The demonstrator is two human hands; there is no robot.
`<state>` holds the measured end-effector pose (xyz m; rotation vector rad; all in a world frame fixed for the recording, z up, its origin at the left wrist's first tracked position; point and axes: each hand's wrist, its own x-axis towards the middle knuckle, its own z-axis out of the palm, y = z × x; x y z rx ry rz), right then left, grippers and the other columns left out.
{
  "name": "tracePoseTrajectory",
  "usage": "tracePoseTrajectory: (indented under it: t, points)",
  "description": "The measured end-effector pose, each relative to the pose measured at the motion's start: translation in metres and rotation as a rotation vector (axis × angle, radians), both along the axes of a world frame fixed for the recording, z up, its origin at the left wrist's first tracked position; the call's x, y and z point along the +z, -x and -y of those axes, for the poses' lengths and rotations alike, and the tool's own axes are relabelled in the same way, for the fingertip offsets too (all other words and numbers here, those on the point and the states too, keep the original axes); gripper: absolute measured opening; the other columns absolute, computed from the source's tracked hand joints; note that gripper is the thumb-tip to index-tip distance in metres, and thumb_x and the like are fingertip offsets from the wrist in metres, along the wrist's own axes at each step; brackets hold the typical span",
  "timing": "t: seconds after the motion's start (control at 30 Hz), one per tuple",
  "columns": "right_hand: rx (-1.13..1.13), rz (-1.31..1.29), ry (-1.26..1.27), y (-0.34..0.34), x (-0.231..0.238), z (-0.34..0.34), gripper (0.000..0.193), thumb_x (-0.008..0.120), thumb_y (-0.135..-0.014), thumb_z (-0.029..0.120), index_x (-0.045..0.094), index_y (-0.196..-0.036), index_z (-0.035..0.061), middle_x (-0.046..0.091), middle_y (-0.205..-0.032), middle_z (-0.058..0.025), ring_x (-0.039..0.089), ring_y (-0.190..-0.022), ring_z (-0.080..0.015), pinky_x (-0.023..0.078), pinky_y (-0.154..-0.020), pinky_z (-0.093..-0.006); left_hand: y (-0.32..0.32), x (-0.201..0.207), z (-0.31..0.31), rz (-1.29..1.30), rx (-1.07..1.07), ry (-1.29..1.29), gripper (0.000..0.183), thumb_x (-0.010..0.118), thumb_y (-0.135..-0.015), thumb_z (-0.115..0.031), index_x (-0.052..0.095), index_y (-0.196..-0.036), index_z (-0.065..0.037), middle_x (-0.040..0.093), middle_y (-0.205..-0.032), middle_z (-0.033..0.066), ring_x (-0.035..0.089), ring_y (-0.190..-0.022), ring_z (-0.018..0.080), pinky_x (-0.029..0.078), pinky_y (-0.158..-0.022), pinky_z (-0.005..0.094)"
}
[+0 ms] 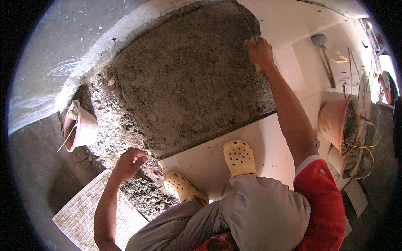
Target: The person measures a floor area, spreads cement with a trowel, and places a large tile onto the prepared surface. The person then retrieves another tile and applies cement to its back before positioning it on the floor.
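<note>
I note the left hand (130, 163) half-curled, apparently empty, near the rough, dark-grey mortar bed (188, 83) between both hands. The right hand (260, 52), fingers bent, meets its right edge; contents cannot be determined. Rightward lies a grey-headed, wooden-handled mallet (325, 59).

A shiny grey wall (54, 54) borders pale floor tiles (289, 21).

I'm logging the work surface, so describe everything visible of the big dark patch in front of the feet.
The dark patch looks like damp mortar: grey-brown, matte, broadly flat but rough-grained. Its near edge runs fairly straight along pale tile, which also borders much of its right side. On the left it gives way to coarse, lighter rubble; farther off, it lies beside a whitish curved border. The right hand is at its right edge; whether they touch is unclear.
</note>
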<state>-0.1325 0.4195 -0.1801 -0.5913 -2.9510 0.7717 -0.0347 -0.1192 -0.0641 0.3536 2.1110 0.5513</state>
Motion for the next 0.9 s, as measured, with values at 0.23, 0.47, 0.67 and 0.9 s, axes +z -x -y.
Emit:
tracePoseTrajectory:
  t: [0.23,0.47,0.67,0.9]
  points:
    - [0.136,-0.021,-0.050,-0.029,0.013,0.025,0.048,0.060,-0.091,0.039,0.062,-0.099,-0.0082,0.066,-0.078,-0.0231,0.065,-0.072,-0.0385,0.050,-0.068,-0.0480,-0.005,-0.005,0.006,0.023,0.006,0.053,0.024,0.058,-0.095,-0.025,0.065,-0.097,-0.001,0.064,-0.098,0.0138,0.064,-0.090,0.0279,0.052,-0.081,0.0390]
    - [-0.067,0.371,-0.004,0.021,0.029,0.008,0.044,0.061,-0.092,0.038,0.063,-0.096,-0.0051,0.064,-0.073,-0.0233,0.065,-0.068,-0.0346,0.050,-0.067,-0.0469,0.001,-0.003,-0.004,0.021,0.001,0.014,0.024,0.059,-0.095,-0.025,0.065,-0.098,-0.002,0.065,-0.097,0.0146,0.065,-0.090,0.0293,0.052,-0.082,0.0397]
    - [0.355,0.051,-0.274,-0.007,-0.001,0.023,0.044,0.060,-0.093,0.037,0.062,-0.095,-0.0076,0.064,-0.076,-0.0251,0.065,-0.071,-0.0362,0.050,-0.067,-0.0475,0.000,-0.003,-0.004,0.023,0.014,0.086,0.019,0.060,-0.095,-0.024,0.065,-0.101,-0.006,0.062,-0.102,0.0096,0.063,-0.091,0.0229,0.052,-0.081,0.0359]
    - [0.354,-0.059,0.003,-0.050,0.016,0.038,0.043,0.059,-0.094,0.036,0.061,-0.092,-0.0073,0.063,-0.073,-0.0243,0.065,-0.073,-0.0389,0.048,-0.068,-0.0492,0.001,-0.004,-0.004,0.033,-0.033,0.143,0.022,0.059,-0.096,-0.027,0.065,-0.101,-0.006,0.061,-0.103,0.0099,0.063,-0.094,0.0225,0.052,-0.083,0.0363]
